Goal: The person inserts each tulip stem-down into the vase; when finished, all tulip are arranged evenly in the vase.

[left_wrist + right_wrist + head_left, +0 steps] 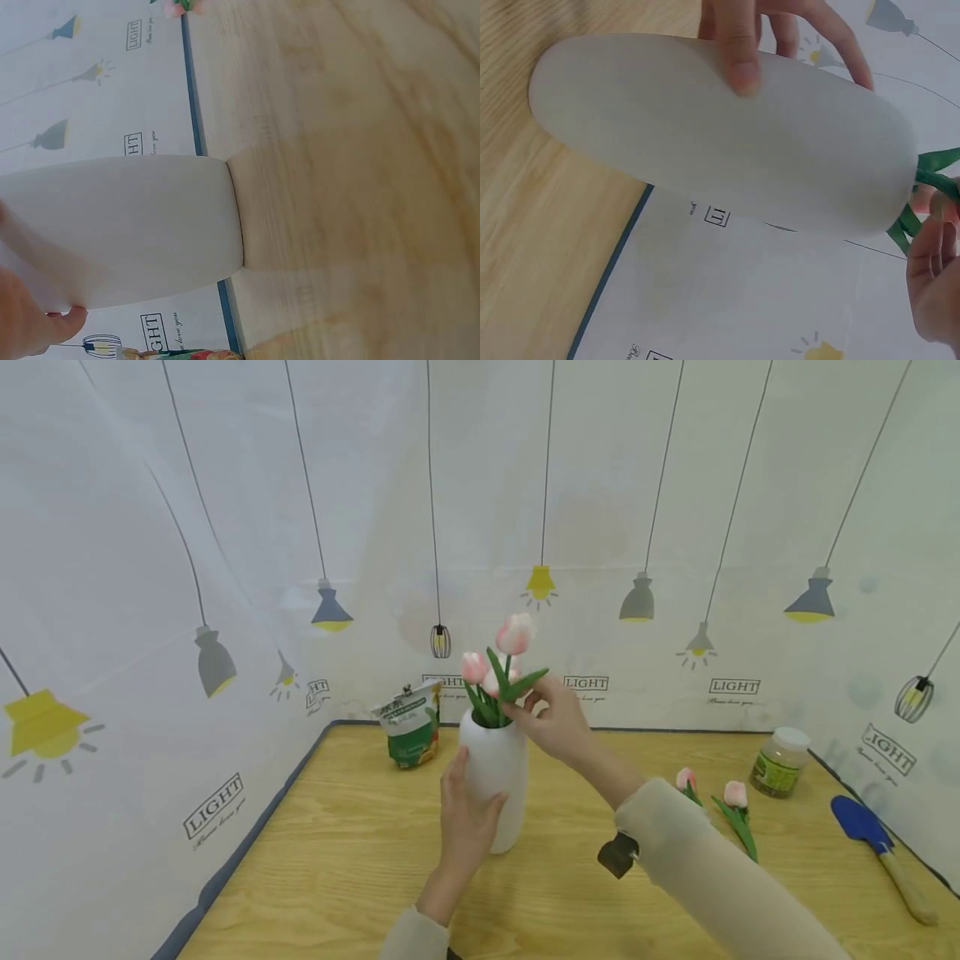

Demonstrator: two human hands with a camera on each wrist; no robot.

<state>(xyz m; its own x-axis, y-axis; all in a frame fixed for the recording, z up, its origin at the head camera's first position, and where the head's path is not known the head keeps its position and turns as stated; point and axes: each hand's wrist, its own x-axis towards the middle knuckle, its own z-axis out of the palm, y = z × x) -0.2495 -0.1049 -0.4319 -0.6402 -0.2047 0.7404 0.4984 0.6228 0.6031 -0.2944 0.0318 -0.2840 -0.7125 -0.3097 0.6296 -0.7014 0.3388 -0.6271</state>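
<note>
A tall white vase (501, 781) stands on the wooden table, with several pink-and-white tulips (473, 668) in its mouth. My left hand (467, 814) grips the vase around its side, the thumb lying across the front. In the right wrist view the left hand's fingers (740, 56) spread over the white wall of the vase (720, 135). Just above the rim, my right hand (557, 720) pinches the green stem of the tallest tulip (516, 635). The right wrist view catches the right hand (936, 289) at its edge, by the stem (936, 180). The lower stems are hidden inside the vase.
Two loose tulips (736, 795) lie right of the right sleeve. Beyond them are a lidded jar (780, 764) and a blue trowel (862, 827) with a wooden handle. A green-and-white pouch (412, 731) stands behind the vase, left. A lamp-printed sheet (480, 527) encloses the table.
</note>
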